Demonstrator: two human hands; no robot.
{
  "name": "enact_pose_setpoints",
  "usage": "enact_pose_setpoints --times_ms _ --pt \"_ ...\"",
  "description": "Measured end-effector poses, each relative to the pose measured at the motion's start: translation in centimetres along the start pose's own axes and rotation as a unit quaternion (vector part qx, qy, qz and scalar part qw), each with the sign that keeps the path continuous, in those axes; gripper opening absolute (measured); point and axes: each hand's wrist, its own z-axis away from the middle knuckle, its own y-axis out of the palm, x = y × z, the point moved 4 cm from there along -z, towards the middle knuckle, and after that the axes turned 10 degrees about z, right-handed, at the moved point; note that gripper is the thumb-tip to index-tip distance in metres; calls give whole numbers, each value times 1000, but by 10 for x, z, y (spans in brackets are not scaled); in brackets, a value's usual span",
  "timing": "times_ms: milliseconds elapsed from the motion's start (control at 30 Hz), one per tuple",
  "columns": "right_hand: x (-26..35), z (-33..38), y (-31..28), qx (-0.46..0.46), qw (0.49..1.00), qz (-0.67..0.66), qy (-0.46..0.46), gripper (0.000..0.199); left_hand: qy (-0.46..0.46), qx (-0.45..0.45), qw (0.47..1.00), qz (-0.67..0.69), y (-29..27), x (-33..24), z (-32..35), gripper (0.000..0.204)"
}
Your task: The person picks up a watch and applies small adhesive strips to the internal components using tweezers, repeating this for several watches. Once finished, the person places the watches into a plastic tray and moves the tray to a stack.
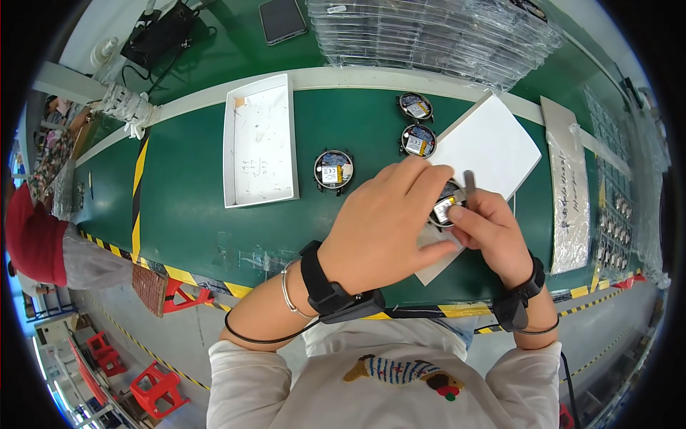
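My left hand [389, 222] wraps around a small round black electronic unit [446, 207] with a yellow and white part inside, holding it above a white sheet [493, 143]. My right hand [493, 232] grips a thin grey tool [469, 180] and its thumb presses on the unit's face. Three more round units lie on the green belt: one [334, 170] left of my hands, two [418, 139] [416, 107] further back. Both wrists wear black straps with cables.
A shallow white tray [259, 143] sits on the green belt at the left. Stacks of clear plastic trays [436, 32] stand at the back, a dark phone [282, 19] beside them. A bagged strip [570, 186] and trays of small parts [618, 207] lie right. Red stools [161, 386] stand below.
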Motion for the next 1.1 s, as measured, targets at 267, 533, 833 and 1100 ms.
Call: enact_pose_setpoints --times_ms 267,533,833,1100 --pt "7 1 -16 -84 994 12 -72 24 28 -26 984 -176 -66 8 -5 53" --pt "6 -4 -30 -177 967 77 -169 33 1 -20 974 -226 -85 22 1 43" --pt "2 -2 -31 -157 979 -66 -112 30 -50 -77 951 -294 -30 27 -47 31" --pt "-4 -7 -27 -95 986 -101 -88 7 -108 -39 987 -115 -9 33 -60 25"
